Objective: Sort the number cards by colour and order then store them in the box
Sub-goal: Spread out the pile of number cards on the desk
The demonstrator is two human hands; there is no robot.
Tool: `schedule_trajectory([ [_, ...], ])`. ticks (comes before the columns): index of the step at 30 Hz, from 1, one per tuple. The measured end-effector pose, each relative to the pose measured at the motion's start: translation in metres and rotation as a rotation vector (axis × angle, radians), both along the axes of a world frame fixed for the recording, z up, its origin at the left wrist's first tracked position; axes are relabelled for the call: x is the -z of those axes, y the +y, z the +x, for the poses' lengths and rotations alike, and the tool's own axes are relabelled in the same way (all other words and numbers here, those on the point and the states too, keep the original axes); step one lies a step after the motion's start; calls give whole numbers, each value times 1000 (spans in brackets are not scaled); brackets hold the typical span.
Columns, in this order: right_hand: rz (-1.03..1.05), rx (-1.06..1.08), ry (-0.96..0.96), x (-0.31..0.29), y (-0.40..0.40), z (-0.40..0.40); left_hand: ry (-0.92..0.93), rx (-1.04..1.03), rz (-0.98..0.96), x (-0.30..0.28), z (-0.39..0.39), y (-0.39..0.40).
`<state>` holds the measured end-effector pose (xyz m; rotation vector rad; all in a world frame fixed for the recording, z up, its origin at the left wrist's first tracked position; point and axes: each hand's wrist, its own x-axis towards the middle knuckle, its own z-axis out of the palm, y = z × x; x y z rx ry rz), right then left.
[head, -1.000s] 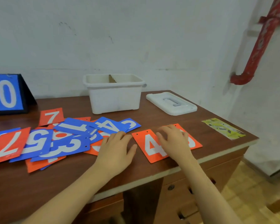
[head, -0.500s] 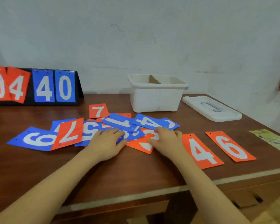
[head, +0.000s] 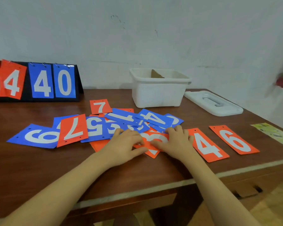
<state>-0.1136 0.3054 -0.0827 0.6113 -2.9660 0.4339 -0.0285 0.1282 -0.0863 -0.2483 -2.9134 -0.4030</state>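
A loose pile of blue and orange number cards (head: 95, 129) lies mid-table. My left hand (head: 126, 145) rests on the pile's near edge, fingers bent over the blue cards. My right hand (head: 176, 141) lies flat, fingers spread, pressing on an orange 3 card (head: 155, 141) that sticks out from under the blue ones between my hands. An orange 4 card (head: 207, 145) and an orange 6 card (head: 234, 139) lie apart to the right. The white box (head: 158, 93) stands open behind the pile, with a brown cardboard piece inside.
The box's white lid (head: 214, 103) lies to the right of the box. A flip scoreboard (head: 34, 80) showing 04 and 40 stands at the back left. A yellow-green leaflet (head: 274, 132) lies at the table's right edge. The table's front edge runs just below my forearms.
The view has swung left, from the 4 and 6 cards to the pile. My right hand left the orange 4 card and now presses on the orange 3 card, which sticks out further.
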Motion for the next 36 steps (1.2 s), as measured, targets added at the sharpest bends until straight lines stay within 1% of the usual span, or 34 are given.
schedule_trajectory([
  [1,6,2,-25,2,0,1,10,-4,22,0,2,0],
  [4,-72,-19,-92,0,2,5,44,-37,55,0,7,2],
  [7,-104,-26,-141,-4,0,8,42,-111,35,3,8,3],
  [8,-149,-44,-144,-4,0,9,23,-133,26,3,9,3],
  [10,-326,-95,-108,-6,-1,13,1,-179,22,5,11,2],
  [12,-536,-114,-55,-8,-1,17,43,-256,67,3,13,4],
  [14,-760,-139,-8,-14,-1,23,137,-347,242,-4,13,6],
  [16,-963,-148,-38,-22,-3,30,222,-384,474,-12,13,7],
  [17,-1020,-150,-70,-26,-4,34,251,-369,612,-15,14,7],
  [19,-1068,-134,-145,-26,-8,38,310,-331,869,-20,19,7],
  [20,-1068,-114,-165,-23,-10,38,350,-331,943,-22,22,6],
  [22,-986,-42,-146,-17,-14,35,405,-361,961,-23,29,-2],
  [23,-872,11,-124,-14,-16,33,401,-375,939,-22,32,-7],
  [26,-307,125,-85,-3,-21,34,337,-405,889,-19,42,-24],
  [27,-188,132,-106,-2,-24,37,314,-413,870,-19,46,-28],
  [28,-137,136,-137,-3,-27,39,288,-417,837,-19,49,-31],
  [31,-99,146,-249,-7,-35,36,242,-439,672,-20,56,-38],
  [33,-117,138,-275,-9,-35,33,265,-449,561,-21,60,-42],
  [34,-172,122,-266,-8,-33,32,281,-445,517,-21,62,-45],
  [36,-349,72,-224,-4,-29,35,291,-453,479,-21,66,-51],
])
